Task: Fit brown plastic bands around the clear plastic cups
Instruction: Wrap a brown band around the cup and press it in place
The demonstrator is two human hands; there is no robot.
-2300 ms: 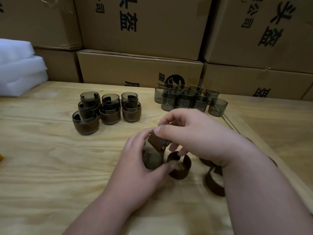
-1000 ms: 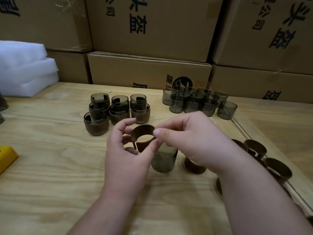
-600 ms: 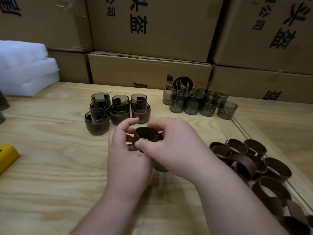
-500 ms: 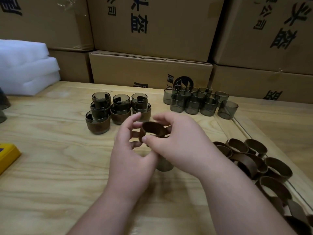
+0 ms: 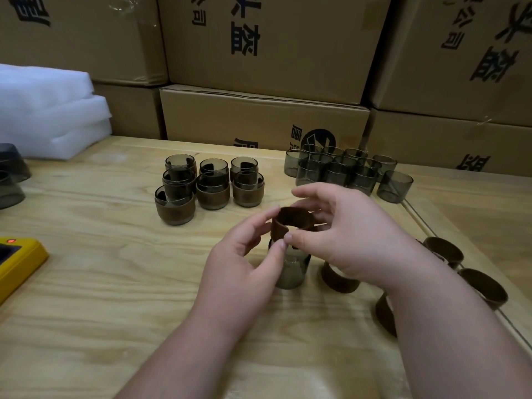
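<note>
Mid-fit on one unit. My left hand (image 5: 244, 260) and right hand (image 5: 345, 240) both pinch the same brown band (image 5: 290, 223), thumbs meeting at its near edge, fingers curled round its sides; neither hand is free. The band sits just above the clear cup (image 5: 292, 272) standing on the desk (image 5: 86, 283) centre-near. Looks like the band's lower edge is at the cup rim, but the thumbs hide the contact, so I can't tell if it has started over the rim. Judgement: band still has to be pushed down the cup wall. Done so far: a cluster of banded cups (image 5: 207, 185) far-left of my hands, some stacked two high, exact count hard to read. Left to do: a group of bare clear cups (image 5: 345, 171) far-right against the cardboard boxes (image 5: 259, 116), plus loose bands (image 5: 480, 286) near-right, one loose band (image 5: 339, 279) just right of the cup in hand. Bare cups look to outnumber the finished ones, so roughly under halfway. Off-task: yellow device (image 5: 20, 263) at left edge, white foam (image 5: 49, 110) far-left.
</note>
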